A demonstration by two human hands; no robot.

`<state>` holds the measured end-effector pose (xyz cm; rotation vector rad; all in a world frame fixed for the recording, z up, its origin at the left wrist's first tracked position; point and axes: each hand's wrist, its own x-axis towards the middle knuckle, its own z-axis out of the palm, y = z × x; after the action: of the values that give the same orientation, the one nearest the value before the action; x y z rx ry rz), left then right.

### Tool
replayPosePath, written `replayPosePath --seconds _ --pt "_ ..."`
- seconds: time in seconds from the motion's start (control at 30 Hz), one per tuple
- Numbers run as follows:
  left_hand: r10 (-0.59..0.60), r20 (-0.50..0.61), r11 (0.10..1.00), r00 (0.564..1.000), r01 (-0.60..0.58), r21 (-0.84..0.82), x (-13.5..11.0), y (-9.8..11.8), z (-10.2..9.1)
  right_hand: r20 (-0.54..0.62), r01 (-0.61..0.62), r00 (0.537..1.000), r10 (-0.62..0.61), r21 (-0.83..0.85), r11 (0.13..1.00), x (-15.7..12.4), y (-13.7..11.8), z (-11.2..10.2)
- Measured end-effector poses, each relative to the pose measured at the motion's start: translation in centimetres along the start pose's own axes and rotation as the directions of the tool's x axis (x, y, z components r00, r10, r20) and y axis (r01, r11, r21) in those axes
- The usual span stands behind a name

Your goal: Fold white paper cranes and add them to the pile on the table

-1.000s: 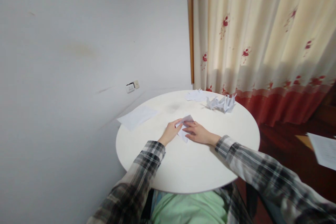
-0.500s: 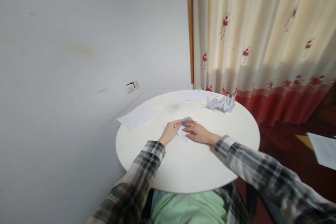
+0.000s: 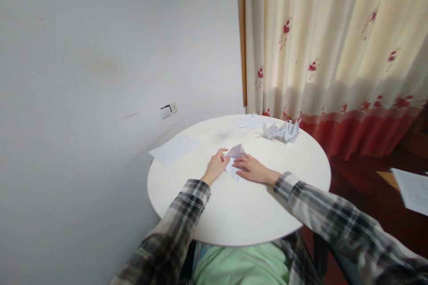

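Note:
A partly folded sheet of white paper lies on the round white table, with its upper flap standing up at an angle. My left hand is at the paper's left edge; its thumb touches the paper near the fold, and its forefinger is raised apart from the thumb. From the right, my right hand rests on the paper with its fingers stretched out and a little spread, holding it against the tabletop. The undersides of both hands are hidden.
Several folded paper figures stand at the table's back right, beside some flat white papers. A larger white sheet lies at the left rim. A wall socket and patterned curtain are behind.
The paper's upper flap stands higher than before. My left forefinger has lifted away from the thumb and off the flap. My right hand has stayed in place.

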<state>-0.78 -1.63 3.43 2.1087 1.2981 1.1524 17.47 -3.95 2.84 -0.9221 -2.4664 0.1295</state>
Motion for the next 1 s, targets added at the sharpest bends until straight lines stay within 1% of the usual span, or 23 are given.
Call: replayPosePath --seconds 0.17,0.37,0.6,0.77,1.0 --pt "-0.002 0.046 0.99 0.999 0.008 -0.142 0.1 -0.1 0.2 0.003 0.012 1.0 -0.012 -0.003 1.0 0.0 -0.1 -0.1" --pt "-0.09 0.078 0.953 0.993 0.108 -0.283 0.2 0.0 0.4 0.007 0.018 1.0 -0.018 0.006 1.0 0.0 0.0 -0.1" --pt "-0.088 0.091 0.942 0.992 0.113 -0.316 0.1 0.3 0.2 -0.009 0.015 1.0 -0.015 0.014 1.0 0.0 -0.1 -0.1" --pt "-0.104 0.093 0.922 0.99 0.131 -0.364 0.1 0.3 0.3 -0.011 0.01 1.0 -0.01 0.029 1.0 0.1 -0.2 -0.2" --pt "-0.134 0.118 0.903 0.984 0.17 -0.394 0.1 1.0 0.1 -0.016 0.024 1.0 -0.024 0.047 0.999 0.0 -0.2 -0.1"
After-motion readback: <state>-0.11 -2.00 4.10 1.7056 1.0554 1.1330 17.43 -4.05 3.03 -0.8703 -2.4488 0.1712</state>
